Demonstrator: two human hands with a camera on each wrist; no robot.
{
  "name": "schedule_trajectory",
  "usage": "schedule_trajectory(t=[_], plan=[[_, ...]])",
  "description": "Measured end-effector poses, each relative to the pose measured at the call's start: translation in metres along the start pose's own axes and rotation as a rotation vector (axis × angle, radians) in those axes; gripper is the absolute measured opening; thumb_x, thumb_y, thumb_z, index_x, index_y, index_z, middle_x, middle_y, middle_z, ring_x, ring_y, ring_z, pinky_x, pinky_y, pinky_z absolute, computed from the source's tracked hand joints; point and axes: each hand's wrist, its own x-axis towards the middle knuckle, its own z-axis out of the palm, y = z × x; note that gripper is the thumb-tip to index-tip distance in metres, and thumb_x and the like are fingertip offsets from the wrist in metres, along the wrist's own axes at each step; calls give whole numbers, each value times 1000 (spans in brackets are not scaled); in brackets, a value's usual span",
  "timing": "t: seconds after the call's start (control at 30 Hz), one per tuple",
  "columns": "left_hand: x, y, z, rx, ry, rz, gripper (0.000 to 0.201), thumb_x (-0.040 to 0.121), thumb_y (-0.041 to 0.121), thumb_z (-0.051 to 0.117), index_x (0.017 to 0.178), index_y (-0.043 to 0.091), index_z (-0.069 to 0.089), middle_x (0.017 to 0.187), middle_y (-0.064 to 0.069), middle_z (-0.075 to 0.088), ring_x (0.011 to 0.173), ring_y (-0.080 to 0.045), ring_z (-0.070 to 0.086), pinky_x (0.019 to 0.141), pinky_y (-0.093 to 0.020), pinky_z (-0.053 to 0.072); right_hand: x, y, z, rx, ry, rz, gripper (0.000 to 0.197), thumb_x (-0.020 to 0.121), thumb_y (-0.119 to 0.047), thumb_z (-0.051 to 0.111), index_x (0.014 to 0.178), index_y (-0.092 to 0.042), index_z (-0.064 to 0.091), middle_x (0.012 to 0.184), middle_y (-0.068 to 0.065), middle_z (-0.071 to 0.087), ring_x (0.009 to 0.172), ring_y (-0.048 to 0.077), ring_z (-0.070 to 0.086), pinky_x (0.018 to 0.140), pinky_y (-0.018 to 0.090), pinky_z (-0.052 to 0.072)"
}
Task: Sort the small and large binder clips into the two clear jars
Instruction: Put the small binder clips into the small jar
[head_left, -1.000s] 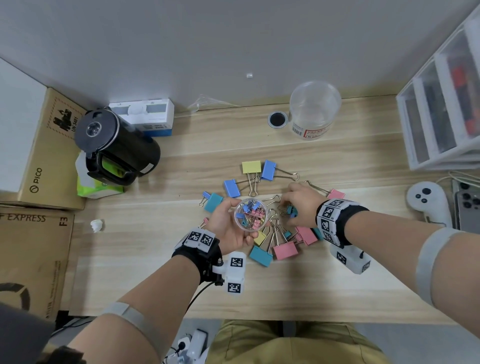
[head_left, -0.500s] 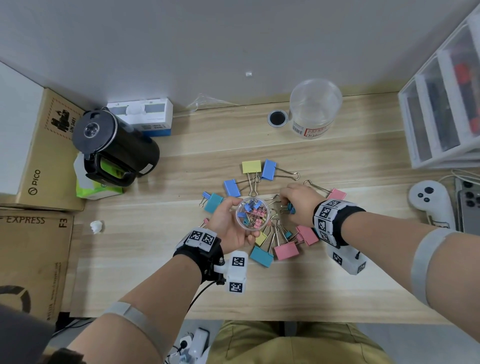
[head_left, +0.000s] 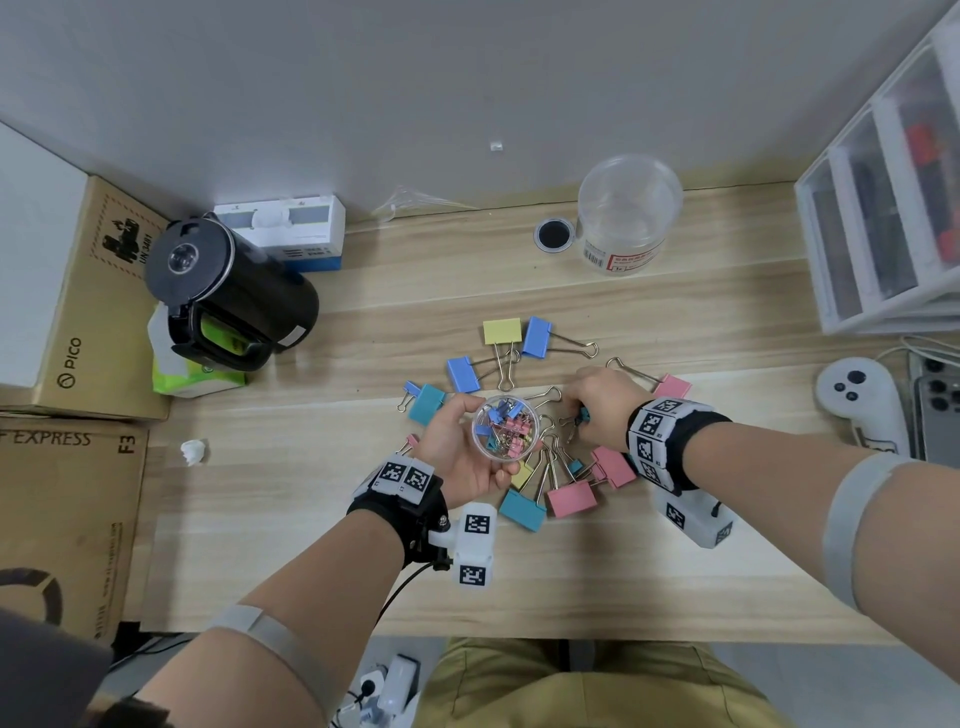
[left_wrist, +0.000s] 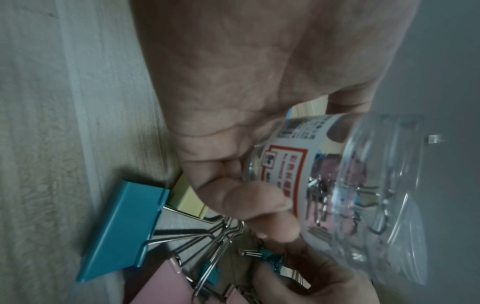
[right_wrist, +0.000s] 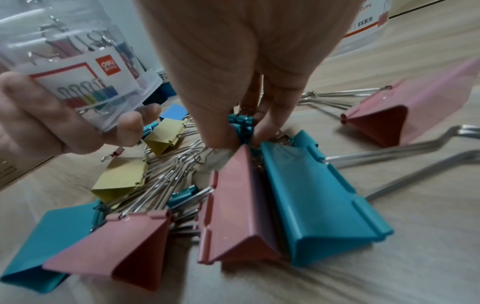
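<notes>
My left hand (head_left: 457, 452) grips a small clear jar (head_left: 503, 427) above the table, its mouth up; several small pink and blue clips lie inside. In the left wrist view the jar (left_wrist: 345, 191) shows its red-framed label. Just right of it, my right hand (head_left: 597, 410) pinches a bunch of small teal clips (right_wrist: 242, 125) between thumb and fingers, low over the pile. Large clips are scattered around both hands: pink (head_left: 571, 498), teal (head_left: 522, 510), yellow (head_left: 502, 331) and blue (head_left: 536, 336). A bigger clear jar (head_left: 626, 213) stands empty at the back of the table.
A black kettle (head_left: 228, 291) stands at the back left beside cardboard boxes (head_left: 78, 312). White plastic drawers (head_left: 883, 208) fill the right edge, with a white game controller (head_left: 857, 400) in front of them. A black round lid (head_left: 554, 234) lies by the big jar.
My right hand has drawn slightly toward the small jar with the teal clips pinched. The left hand and jar have barely moved.
</notes>
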Motion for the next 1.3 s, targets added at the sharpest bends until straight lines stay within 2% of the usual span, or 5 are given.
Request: schedule_trajectory(t=[0.47,0.9,1.1,1.17,1.3], plan=[[6,1,10,32,145,0,59,90,48,43,122,2,62,107,-21,60,60,-20,56,50,-23,44,-6,-16,-54,577,133,71,15,66,-9,81,72,-19,73,71,-8,65,65,8,57,66,25,48],[4,3,25,-6,161,-31,48,95,47,38,90,6,64,75,-13,67,59,-22,59,55,-25,44,-24,-64,-48,495,61,-78,22,73,-12,77,91,-23,72,91,-8,71,85,9,67,81,29,57],[3,0,25,-30,176,-36,53,91,48,38,102,3,65,82,-14,69,61,-22,57,59,-28,41,-32,-65,-64,851,-56,-65,29,84,12,56,100,-6,73,107,8,73,101,16,70,84,28,58],[2,-1,25,-46,174,-35,55,90,48,38,108,3,65,86,-15,68,61,-22,56,61,-28,40,-32,-62,-69,955,-18,-21,26,86,15,52,97,1,71,101,12,74,91,19,73,78,36,61],[2,-3,24,-58,139,-15,65,88,46,39,129,1,61,113,-23,65,60,-23,56,61,-29,41,-34,-47,-76,1126,103,108,29,88,14,43,80,-6,62,81,11,72,67,20,72,55,24,57]])
